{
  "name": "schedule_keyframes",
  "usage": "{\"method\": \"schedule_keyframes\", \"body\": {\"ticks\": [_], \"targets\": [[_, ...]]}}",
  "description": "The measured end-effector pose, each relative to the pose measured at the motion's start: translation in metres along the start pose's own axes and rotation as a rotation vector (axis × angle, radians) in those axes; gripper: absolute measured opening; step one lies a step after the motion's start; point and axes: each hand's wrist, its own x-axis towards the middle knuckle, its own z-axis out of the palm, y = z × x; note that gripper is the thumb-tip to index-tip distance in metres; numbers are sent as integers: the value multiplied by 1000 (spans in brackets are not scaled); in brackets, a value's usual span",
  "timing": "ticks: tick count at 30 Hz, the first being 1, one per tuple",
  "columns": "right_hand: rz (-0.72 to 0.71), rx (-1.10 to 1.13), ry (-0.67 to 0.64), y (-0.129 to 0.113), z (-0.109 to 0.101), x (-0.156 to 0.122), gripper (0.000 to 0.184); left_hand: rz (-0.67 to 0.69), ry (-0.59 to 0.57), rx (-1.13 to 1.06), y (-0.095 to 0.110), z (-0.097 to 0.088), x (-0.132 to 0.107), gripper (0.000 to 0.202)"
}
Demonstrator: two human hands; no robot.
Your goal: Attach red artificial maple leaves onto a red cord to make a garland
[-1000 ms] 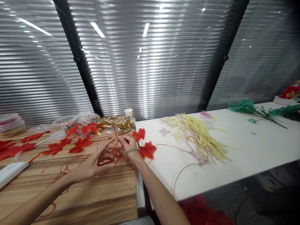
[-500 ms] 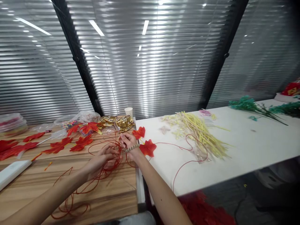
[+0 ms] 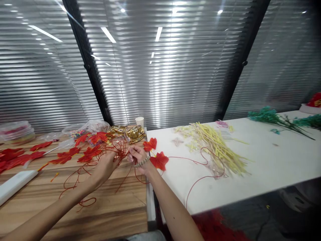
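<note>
Both my hands work at a tangle of thin red wire [image 3: 114, 147] above the wooden table [image 3: 100, 207]. My left hand [image 3: 106, 164] is closed around a bunch of the red wire loops, lifted off the wood. My right hand [image 3: 136, 155], with a bead bracelet at the wrist, pinches strands of the same wire at the seam between the wooden table and the white table [image 3: 263, 167]. Two red fabric maple leaves [image 3: 158, 160] lie just right of my right hand. A long red wire strand [image 3: 200, 177] trails across the white table.
More red leaves [image 3: 65, 155] are scattered on the wood at the left, beside a white box [image 3: 15, 182] and clear plastic bags [image 3: 85, 127]. Gold foil pieces [image 3: 130, 132] and a paper cup [image 3: 139, 121] stand behind. Yellow stems [image 3: 215, 147] and teal sprigs [image 3: 273, 118] lie on the white table.
My left hand went from open and flat on the wire to closed on it, gathering the loops and lifting them toward my right hand. The camera shifted slightly.
</note>
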Motion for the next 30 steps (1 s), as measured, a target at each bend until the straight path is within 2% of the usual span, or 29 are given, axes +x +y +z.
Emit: {"method": "schedule_keyframes", "body": {"ticks": [2,5,9,14,17,21,25,27,30], "targets": [[-5,17,-11,1,-2,1,40,62,-26,74,-6,-4,1,18],[-32,26,-25,0,-4,2,38,47,-30,224,-12,-11,3,23],[-94,16,24,-2,-4,2,33,27,14,441,-15,-18,6,30],[-112,-45,103,3,-6,6,33,52,-16,548,-22,-17,-3,31],[-175,-208,199,7,-12,8,32,99,-16,538,-28,-20,-15,30],[-242,-549,174,13,-15,9,24,85,-32,534,-30,-34,-27,29],[-335,-764,247,16,-6,3,21,75,-100,560,-26,-49,-29,24],[-382,-824,204,17,2,-1,22,100,-178,568,-21,-51,-30,20],[-423,-936,-16,20,13,-9,22,125,-246,582,-8,-47,-30,21]]}}
